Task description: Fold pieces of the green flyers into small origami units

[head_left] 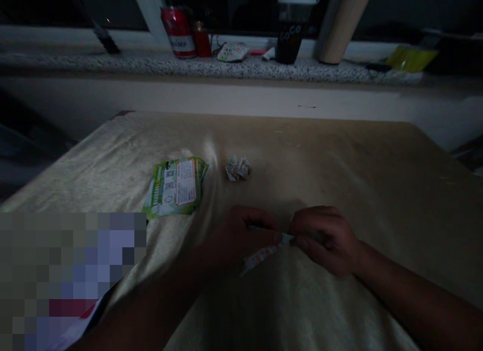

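Between my two hands is a narrow folded strip of printed paper (262,256), light with small coloured print. My left hand (245,235) is closed on it, thumb on top, near its middle. At the strip's right tip, the thumb and fingers of my right hand (326,237) are pinched together on the paper. Beyond my hands lies a small folded paper piece (239,168) with pointed corners and similar print. To its left, a green printed packet (173,187) rests flat on the cloth. Dim light blurs the fine details of the fingers.
A beige cloth (302,154) with creases covers the table. Behind it, the speckled windowsill (136,64) holds a red can (179,32), a dark cup (290,36), a tan cylinder (343,26) and a yellow packet (411,58). Pixelation hides the lower left.
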Demonstrator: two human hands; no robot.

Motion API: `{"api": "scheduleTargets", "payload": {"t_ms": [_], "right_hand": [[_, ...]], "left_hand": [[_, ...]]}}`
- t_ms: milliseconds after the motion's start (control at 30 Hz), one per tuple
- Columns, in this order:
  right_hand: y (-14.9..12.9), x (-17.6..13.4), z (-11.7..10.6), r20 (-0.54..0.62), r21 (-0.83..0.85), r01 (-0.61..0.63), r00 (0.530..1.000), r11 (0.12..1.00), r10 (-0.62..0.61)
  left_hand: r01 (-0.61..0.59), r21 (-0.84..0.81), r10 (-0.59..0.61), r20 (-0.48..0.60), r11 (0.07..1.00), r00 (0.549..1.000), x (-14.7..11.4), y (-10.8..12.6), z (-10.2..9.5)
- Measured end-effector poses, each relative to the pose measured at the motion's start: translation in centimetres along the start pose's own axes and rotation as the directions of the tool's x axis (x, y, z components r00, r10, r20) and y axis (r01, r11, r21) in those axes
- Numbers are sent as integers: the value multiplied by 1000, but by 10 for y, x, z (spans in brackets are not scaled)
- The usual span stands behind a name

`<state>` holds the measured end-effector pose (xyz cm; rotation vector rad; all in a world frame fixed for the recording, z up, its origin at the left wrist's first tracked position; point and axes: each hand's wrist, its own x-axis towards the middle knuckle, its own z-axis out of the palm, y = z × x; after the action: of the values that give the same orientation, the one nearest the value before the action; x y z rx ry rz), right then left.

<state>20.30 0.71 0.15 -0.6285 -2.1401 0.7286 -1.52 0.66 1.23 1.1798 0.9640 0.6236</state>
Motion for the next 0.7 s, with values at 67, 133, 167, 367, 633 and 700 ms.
{"api": "scheduleTargets", "payload": {"t_ms": [67, 133, 167, 367, 633, 700], "right_hand": [[0, -1, 2, -19, 54, -124, 992, 991, 125], [0, -1, 4, -48, 90, -190, 980, 978, 194], [0, 0, 5, -64, 106, -204, 975, 973, 211], [-1, 3, 4, -133, 145, -169, 973, 975, 188], [-1, 3, 6, -116, 140, -181, 973, 973, 198], [-1, 3, 7, -114, 115, -187, 973, 976, 200]], "left_hand": [[-49, 71, 51, -28, 996, 998, -2, 1, 1], [-101, 133, 109, -57, 986, 992, -5, 2, 3], [-130, 174, 144, -72, 976, 987, -6, 2, 4], [-309, 424, 382, -96, 851, 919, -9, 2, 9], [-354, 539, 427, -13, 765, 904, -7, 1, 7], [-369, 589, 454, 5, 719, 891, -7, 1, 7]]}}
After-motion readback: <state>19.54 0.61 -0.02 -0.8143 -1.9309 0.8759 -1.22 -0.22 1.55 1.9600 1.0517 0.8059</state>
